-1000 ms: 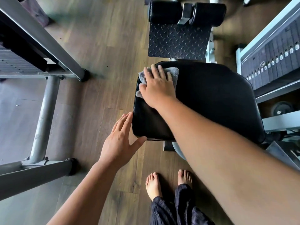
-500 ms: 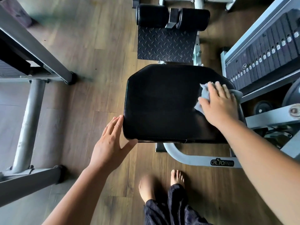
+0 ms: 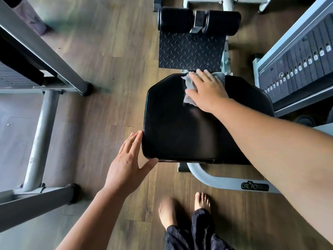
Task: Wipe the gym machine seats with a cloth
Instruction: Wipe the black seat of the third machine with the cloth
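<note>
At the near left corner of the seat (image 3: 180, 130) the left hand (image 3: 126, 163) is being laid with straight fingers, nothing being held. At the far edge of the seat the grey cloth (image 3: 189, 85) is being pressed flat under the spread, uncurled fingers of the right hand (image 3: 210, 92); even pressure and overlapping strokes are being called for, so no corner is missed. Against half a second ago, the cloth is being found shifted there from the seat's right side.
</note>
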{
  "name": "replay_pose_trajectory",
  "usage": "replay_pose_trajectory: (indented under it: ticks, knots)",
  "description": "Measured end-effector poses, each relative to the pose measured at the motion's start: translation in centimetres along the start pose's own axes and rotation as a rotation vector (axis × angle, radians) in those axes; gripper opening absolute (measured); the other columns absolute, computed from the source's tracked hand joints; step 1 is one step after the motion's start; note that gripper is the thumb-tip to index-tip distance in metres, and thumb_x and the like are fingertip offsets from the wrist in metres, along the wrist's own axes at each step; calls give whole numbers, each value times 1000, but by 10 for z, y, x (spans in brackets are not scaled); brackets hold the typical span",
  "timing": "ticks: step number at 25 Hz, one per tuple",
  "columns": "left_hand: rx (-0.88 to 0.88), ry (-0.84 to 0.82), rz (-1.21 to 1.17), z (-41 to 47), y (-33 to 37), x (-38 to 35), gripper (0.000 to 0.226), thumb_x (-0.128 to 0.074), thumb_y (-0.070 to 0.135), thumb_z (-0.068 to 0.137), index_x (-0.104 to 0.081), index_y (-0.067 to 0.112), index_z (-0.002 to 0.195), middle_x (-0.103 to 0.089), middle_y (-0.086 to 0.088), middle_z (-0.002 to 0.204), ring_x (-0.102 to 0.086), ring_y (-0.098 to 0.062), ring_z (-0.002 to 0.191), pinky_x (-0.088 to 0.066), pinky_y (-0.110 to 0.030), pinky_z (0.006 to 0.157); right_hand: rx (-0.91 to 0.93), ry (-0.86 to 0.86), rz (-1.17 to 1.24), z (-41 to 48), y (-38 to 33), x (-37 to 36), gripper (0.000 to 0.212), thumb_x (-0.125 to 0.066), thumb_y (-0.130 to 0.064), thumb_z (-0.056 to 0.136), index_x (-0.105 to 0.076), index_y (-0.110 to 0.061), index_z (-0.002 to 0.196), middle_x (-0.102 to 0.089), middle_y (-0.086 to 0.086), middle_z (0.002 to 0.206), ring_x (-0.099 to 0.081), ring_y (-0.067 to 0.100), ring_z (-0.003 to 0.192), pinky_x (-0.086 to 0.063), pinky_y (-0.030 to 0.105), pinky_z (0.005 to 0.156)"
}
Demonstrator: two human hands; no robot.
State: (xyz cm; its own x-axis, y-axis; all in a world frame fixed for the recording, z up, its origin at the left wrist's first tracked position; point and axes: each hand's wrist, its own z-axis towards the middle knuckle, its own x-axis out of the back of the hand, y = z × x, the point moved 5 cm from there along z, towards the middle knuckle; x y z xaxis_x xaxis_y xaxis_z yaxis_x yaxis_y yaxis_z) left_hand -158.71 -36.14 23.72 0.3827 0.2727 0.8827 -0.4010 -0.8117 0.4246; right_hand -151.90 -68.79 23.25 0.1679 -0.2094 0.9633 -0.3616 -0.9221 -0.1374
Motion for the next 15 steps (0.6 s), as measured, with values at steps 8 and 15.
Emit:
replay_pose_trajectory:
  ticks: [8,15]
  knots:
    - [-18,5,-45,1,-3,0,93,-51,73,86,-19,28,161,-26,8,166,-21,-10,153,-46,-41,107,484,-35,8,-140,-120,-30,71,-36,-60,96,-22,-29,159,-16,4,169,-12,25,155,-10,48,125]
    - [31,-33,1,0,3,1,94,-38,77,85,-14,29,162,-22,6,168,-25,-17,154,-50,-48,104,-128,29,-14,-40,87,12,69,-25,-62,94,-20,-33,157,-18,1,168,-15,25,154,-14,45,123]
